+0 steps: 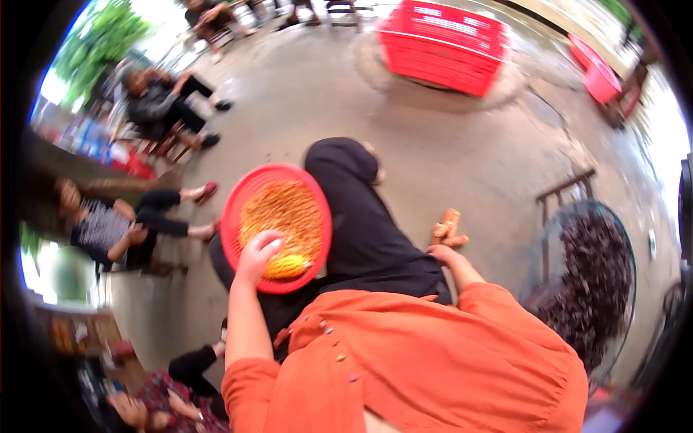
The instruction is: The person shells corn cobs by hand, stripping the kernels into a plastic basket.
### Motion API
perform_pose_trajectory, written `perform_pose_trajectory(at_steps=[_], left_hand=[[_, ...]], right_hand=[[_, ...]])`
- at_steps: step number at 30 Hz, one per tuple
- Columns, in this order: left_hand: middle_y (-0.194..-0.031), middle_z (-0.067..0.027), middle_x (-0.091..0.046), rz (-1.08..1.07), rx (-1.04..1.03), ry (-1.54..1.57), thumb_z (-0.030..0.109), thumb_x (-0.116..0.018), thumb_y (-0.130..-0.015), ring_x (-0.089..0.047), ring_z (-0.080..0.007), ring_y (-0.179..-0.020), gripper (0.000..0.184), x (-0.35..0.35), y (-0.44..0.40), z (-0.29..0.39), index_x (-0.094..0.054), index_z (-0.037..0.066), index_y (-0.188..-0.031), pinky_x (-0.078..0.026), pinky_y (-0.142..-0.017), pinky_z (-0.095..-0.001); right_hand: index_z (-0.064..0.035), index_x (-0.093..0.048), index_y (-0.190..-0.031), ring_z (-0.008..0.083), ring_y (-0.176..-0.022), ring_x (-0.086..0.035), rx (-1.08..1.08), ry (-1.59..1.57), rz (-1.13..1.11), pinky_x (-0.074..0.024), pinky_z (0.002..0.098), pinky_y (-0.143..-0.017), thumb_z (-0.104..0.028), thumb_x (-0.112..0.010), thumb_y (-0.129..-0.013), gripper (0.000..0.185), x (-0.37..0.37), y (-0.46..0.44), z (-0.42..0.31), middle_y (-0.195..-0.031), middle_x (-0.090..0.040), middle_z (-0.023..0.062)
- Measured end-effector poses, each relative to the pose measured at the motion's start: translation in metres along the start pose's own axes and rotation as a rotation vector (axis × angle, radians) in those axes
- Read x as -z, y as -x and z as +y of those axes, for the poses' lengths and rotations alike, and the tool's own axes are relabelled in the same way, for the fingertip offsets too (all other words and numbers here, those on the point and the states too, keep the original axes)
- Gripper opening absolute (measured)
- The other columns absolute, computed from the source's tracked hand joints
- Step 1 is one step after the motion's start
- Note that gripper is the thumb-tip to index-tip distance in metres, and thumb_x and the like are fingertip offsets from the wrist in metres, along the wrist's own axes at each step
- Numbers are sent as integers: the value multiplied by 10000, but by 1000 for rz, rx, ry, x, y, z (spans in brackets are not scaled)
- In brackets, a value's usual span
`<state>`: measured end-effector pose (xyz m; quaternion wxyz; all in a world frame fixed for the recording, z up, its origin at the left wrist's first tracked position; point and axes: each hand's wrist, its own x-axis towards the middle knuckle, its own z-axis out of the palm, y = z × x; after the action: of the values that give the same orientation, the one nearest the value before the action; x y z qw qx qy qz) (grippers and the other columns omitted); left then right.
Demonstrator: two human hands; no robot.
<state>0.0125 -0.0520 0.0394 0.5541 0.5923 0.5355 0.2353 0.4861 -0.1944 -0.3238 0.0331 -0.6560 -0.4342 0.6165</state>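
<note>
The left hand (261, 252) is over a red basin (324, 224) of loose kernels (281, 206), right beside the yellow corn cob (286, 268) inside; I can't tell whether its grip holds the cob. The right hand (443, 253) is just beside some orange-brown cobs (450, 219), its grip too unclear to read.

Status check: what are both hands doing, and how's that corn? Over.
Left hand at the yellow cob, grip unclear. Right hand by likely stripped cobs, hold unclear. Red basin holds loose kernels; left hand hides some.
</note>
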Motion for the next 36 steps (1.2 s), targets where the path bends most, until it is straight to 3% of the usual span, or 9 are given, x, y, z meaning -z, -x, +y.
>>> perform_pose_trajectory(at_steps=[1,3,6,12,17,20,24,28,36], left_hand=[[-1052,-51,-665,14,-14,-103,150,-666,-902,-622,-154,-999,258,3,3,6,-659,6,-1116,-491,-893,-296],[-1077,-72,-664,-108,50,-150,172,-705,-868,-612,-143,-1037,328,16,10,7,-658,12,-1150,-493,-939,-318],[-1139,-134,-653,-281,-176,-635,193,-757,-749,-606,-266,-1120,470,25,21,1,-659,46,-1184,-470,-991,-371],[-1057,-164,-625,-45,-294,-982,211,-749,-663,-577,-351,-1089,497,-11,33,6,-657,53,-1125,-479,-957,-428],[-1264,-91,-623,115,-13,419,186,-659,-926,-618,-192,-1130,457,29,23,-2,-535,25,-1335,-489,-977,-336],[-953,-91,-693,114,-36,891,364,-571,-981,-683,-209,-815,373,58,18,3,-573,79,-1223,-551,-713,-338],[-893,-97,-686,74,14,826,468,-450,-1019,-625,-204,-614,448,60,-2,14,-607,86,-1194,-478,-509,-296],[-985,-81,-693,1,-53,891,443,-464,-1020,-643,-181,-677,440,48,-26,11,-598,81,-1232,-464,-474,-275],[-997,-80,-665,-8,-186,1099,397,-528,-999,-640,-182,-739,414,52,-53,8,-544,90,-1276,-501,-542,-294]], right_hand=[[-80,-681,-1120,262,-903,-687,83,-68,154,-549,373,-809,-230,-633,-912,261,18,37,-44,-958,-711,117],[-71,-652,-1081,134,-650,-650,118,-471,311,-519,304,-598,-199,-614,-919,210,53,57,-103,-837,-692,53],[-43,-627,-1052,130,-703,-641,579,-603,494,-517,288,-632,-139,-565,-963,145,106,91,-210,-889,-673,65],[-14,-631,-1094,115,-831,-637,1111,-539,254,-532,259,-751,-123,-549,-1001,164,88,213,-439,-917,-661,47],[6,-612,-1109,108,-758,-631,1209,-397,-19,-522,247,-711,-118,-566,-997,173,26,205,-530,-928,-661,66],[-18,-569,-1211,101,-736,-628,1114,-222,-33,-515,251,-680,-213,-541,-1024,272,-7,169,-561,-947,-667,49],[-38,-541,-1311,130,-721,-636,911,-100,-22,-538,298,-687,-414,-596,-990,497,-44,111,-568,-1061,-686,106],[-80,-531,-1353,128,-893,-624,820,-145,-128,-531,296,-744,-389,-674,-948,530,-51,119,-557,-1050,-674,79],[-71,-535,-1108,73,-786,-580,854,-609,-302,-480,228,-667,-205,-737,-894,323,-29,77,-557,-925,-608,7]])
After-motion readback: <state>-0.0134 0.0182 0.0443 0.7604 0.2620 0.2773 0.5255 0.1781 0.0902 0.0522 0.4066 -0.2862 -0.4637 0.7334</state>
